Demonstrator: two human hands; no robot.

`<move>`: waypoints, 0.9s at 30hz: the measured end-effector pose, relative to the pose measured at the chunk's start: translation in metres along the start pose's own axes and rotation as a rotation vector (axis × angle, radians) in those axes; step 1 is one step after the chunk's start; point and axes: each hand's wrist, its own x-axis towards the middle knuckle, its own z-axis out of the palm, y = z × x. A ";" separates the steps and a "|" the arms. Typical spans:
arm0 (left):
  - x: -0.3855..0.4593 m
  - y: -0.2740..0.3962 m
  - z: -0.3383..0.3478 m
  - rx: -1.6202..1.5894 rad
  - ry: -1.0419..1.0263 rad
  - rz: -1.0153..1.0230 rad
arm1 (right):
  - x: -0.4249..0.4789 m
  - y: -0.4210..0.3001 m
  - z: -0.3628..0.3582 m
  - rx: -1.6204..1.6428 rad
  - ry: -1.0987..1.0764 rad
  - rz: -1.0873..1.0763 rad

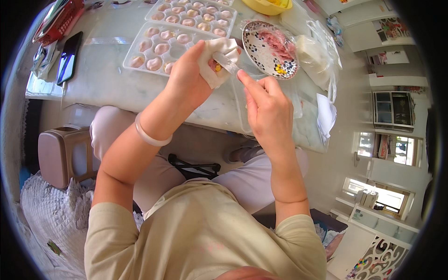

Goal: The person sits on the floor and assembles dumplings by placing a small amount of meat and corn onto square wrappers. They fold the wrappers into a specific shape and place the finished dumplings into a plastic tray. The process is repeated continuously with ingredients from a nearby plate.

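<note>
My left hand (190, 75) holds a square dough wrapper (224, 47) spread over its palm and fingers, with pink minced meat and yellow corn (216, 66) on it. In my right hand (269, 105) is a flat, pale spreader (225, 62), its blade lying against the filling. Beyond my left hand stands a white plastic tray (129, 57) with filled dumplings (161, 48) in its compartments; a second such tray (232, 22) lies behind it. Right of the wrapper, a patterned oval plate (257, 52) bears minced meat (278, 43) and a few corn kernels (280, 69).
A clear plastic bag with pale wrappers (313, 52) lies right of the plate. White paper (326, 115) hangs at the table's right edge. A yellow basin (267, 7) stands at the back. A phone (70, 57) and a red basket (61, 22) are at the left.
</note>
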 end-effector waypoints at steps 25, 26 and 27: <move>0.002 -0.017 -0.007 -0.237 0.083 -0.114 | -0.006 0.025 -0.003 0.411 0.114 0.094; 0.001 -0.018 -0.007 -0.238 0.087 -0.132 | -0.005 0.026 -0.001 0.417 0.104 0.091; -0.001 -0.019 -0.006 -0.242 0.091 -0.149 | -0.006 0.027 -0.001 0.422 0.093 0.089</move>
